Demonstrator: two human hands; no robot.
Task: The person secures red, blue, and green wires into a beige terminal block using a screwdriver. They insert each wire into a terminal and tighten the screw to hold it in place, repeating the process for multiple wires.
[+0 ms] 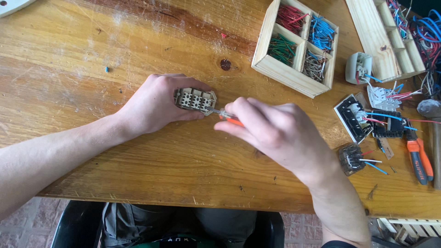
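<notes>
Scuffed wooden worktable (115, 50) underlies everything; a four-compartment wooden box of cut red, blue, green and grey wires (295, 41) is set beyond the fingers, within reach; the left hand (154, 103) is wrapped around a beige plastic terminal block (195, 99), fingers clamped on it, pinning it to the wood, seemingly to steady it; the right hand (275, 131) is closed on a small orange-handled screwdriver (225, 115), its tip laid against the block's near edge.

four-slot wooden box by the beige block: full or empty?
Filled. Every compartment of the wooden box holds cut wire pieces: red, blue, green, and a mixed grey-brown lot. None looks empty. How deep each pile goes cannot be told.
</notes>
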